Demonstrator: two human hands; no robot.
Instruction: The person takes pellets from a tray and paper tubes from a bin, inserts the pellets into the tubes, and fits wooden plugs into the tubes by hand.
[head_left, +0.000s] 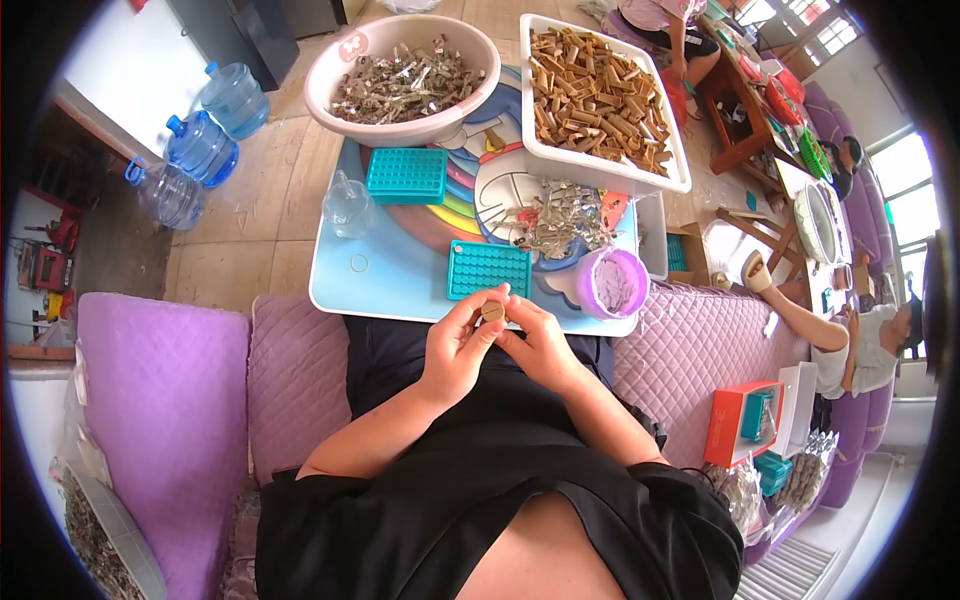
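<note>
Left hand (455, 345) and right hand (540, 345) meeting over the lap, fingers of both curled and pinching one small brown cylindrical tube (492, 311), just off the near edge of the low table (390, 285), teal perforated tray (488, 268) close behind, purple cup (612, 283) at the right.

A purple sofa (160, 400) stands on a wooden floor (250, 200). Bright windows (915, 190) shine at the right.

top: black, short-sleeved | forearms: bare | legs: dark trousers
</note>
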